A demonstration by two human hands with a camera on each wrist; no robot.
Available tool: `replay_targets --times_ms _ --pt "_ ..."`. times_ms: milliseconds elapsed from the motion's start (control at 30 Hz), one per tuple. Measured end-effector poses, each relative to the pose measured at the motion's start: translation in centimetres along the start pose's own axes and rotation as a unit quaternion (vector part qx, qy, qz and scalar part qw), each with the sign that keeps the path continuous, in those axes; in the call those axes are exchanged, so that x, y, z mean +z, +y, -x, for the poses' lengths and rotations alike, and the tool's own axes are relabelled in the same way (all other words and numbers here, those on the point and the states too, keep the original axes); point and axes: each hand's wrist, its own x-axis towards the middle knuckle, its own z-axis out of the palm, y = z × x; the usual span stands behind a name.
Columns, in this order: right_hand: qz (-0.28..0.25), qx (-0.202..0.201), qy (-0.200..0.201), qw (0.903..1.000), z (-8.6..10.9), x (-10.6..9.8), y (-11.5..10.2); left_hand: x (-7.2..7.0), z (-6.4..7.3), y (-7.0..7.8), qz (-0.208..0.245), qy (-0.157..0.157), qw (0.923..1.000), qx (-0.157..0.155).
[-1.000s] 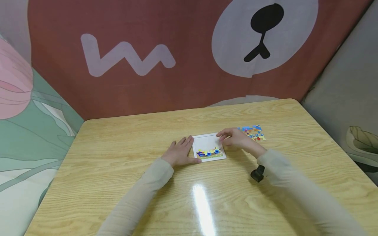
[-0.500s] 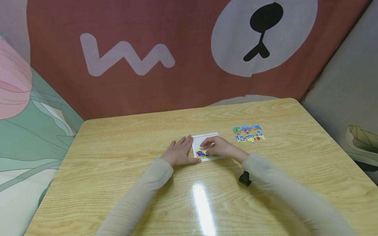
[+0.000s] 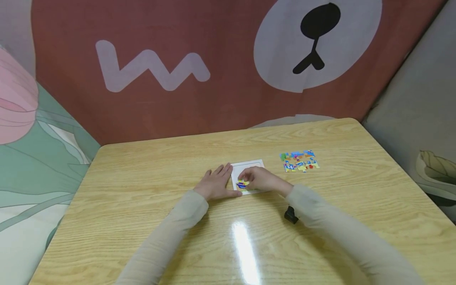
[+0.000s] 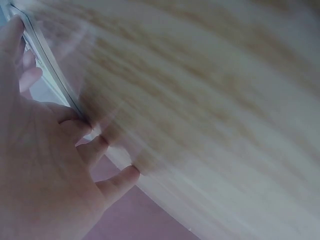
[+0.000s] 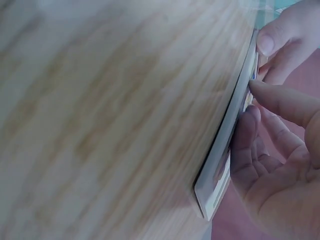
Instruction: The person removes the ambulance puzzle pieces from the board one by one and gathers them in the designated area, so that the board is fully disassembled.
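A small white-framed jigsaw board [image 3: 235, 165] lies on the table, a colourful printed strip of puzzle [image 3: 242, 185] along its near side. My left hand [image 3: 217, 185] rests spread against the board's left edge, thumb at the near corner and fingers straight. In the left wrist view, the fingertips of this hand [image 4: 55, 150] meet the table along the frame. My right hand [image 3: 261, 179] bends over the board, its fingertips right at the printed strip. Seen from the right wrist, thumb and fingers of that hand [image 5: 280, 140] reach the frame's edge; I cannot tell whether they pinch a piece.
Loose jigsaw pieces [image 3: 300, 161] lie in rows to the board's right, farther back. The wooden table [image 3: 160, 166] ends at a cloth backdrop [image 3: 228, 91] with a printed animal design. A black device [image 3: 291, 215] hangs under the right wrist.
My right hand has moved left and nearer, from the board's far right corner to its printed strip, uncovering the loose pieces. My left hand has stayed in place.
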Motion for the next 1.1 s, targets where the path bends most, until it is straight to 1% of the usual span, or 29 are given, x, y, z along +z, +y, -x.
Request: replay_targets --times_ms 100,267,433,733,933,1100 --pt "0.01 0.002 -0.003 0.9999 -0.04 0.1 -0.13 0.09 -0.01 -0.01 -0.001 0.0 1.0 0.001" --pt "0.0 0.009 -0.012 0.9999 -0.05 0.05 -0.15 0.09 0.05 0.03 0.001 -0.001 1.0 0.004" --pt "0.002 0.012 -0.02 0.9997 -0.04 -0.09 -0.15 0.06 -0.01 0.02 -0.001 0.0 1.0 0.006" --pt "-0.013 -0.006 -0.022 0.9997 -0.18 -0.03 0.1 0.2 -0.08 -0.12 0.001 -0.001 1.0 0.004" --pt "-0.037 -0.01 -0.023 0.999 -0.15 -0.09 0.14 0.16 -0.07 -0.15 0.001 0.002 1.0 0.005" --pt "-0.04 -0.014 -0.025 0.9988 -0.16 -0.07 0.19 0.13 -0.11 -0.14 0.002 0.002 1.0 0.005"
